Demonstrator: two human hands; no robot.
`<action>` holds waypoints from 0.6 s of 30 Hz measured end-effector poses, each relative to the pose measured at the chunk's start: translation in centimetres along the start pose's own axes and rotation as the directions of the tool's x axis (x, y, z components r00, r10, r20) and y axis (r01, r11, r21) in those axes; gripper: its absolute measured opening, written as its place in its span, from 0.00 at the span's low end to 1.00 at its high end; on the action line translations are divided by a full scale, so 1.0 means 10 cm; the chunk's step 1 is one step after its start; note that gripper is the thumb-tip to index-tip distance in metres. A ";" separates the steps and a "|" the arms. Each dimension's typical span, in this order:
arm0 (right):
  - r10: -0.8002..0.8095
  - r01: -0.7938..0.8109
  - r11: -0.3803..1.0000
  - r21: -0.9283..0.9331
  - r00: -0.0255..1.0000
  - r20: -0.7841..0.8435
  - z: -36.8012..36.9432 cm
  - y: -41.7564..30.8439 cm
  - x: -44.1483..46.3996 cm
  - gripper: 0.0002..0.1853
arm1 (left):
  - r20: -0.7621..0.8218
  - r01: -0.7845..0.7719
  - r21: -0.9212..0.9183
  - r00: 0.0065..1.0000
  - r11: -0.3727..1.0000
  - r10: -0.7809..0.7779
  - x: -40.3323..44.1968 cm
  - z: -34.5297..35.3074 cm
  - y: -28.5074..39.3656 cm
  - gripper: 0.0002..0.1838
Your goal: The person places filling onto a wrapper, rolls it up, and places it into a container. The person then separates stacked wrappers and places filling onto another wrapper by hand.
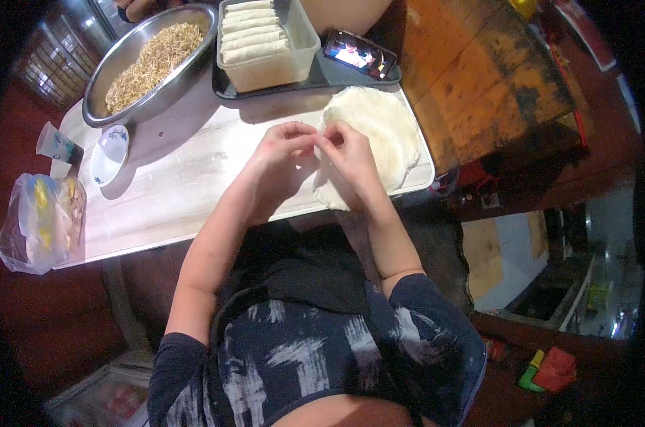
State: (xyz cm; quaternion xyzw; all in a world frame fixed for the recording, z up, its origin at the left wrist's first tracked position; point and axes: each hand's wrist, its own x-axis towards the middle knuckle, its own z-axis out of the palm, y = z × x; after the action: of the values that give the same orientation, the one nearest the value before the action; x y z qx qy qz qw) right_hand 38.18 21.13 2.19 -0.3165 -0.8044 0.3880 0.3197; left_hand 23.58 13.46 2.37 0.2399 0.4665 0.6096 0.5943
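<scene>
A round stack of thin, pale dough wrappers point(379, 135) lies at the right end of the white table board. My left hand point(287, 144) is at the stack's left edge, its fingers closed in a pinch. Over the stack's left part, my right hand point(346, 151) is pinched too, and its fingertips meet those of the left hand. Whatever sits between the fingertips is too small or hidden to make out. Behind the hands, a clear plastic box point(269, 70) contains several rolled wrappers point(253, 34), laid side by side.
A steel bowl point(95, 107) of noodle-like filling point(155, 64) stands at the back left. A phone point(359, 54) lies on the black tray point(329, 75) beside the box. Leftward are a small white dish point(109, 158), a paper cup point(55, 144) and a plastic bag point(41, 224).
</scene>
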 end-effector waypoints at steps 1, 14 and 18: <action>0.028 -0.028 0.998 0.050 1.000 -0.004 0.00 0.02 -0.01 0.12 | 0.001 -0.054 0.120 0.999 0.991 0.054 0.02 -0.02 -0.04 0.12; 0.155 -0.124 0.904 0.409 0.987 -0.044 -0.09 0.29 -0.16 0.06 | 0.004 -0.059 0.102 0.998 0.993 0.059 -0.03 -0.06 0.02 0.10; 0.174 -0.090 0.822 0.562 0.980 -0.097 -0.10 0.35 -0.18 0.05 | -0.072 -0.087 0.169 0.992 0.982 0.100 -0.01 -0.15 -0.01 0.08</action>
State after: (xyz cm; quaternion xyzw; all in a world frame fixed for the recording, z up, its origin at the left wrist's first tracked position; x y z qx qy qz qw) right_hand 40.96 21.93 -0.70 -0.2926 -0.6079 0.6019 0.4272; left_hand 22.36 12.88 1.63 0.2854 0.5271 0.6052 0.5238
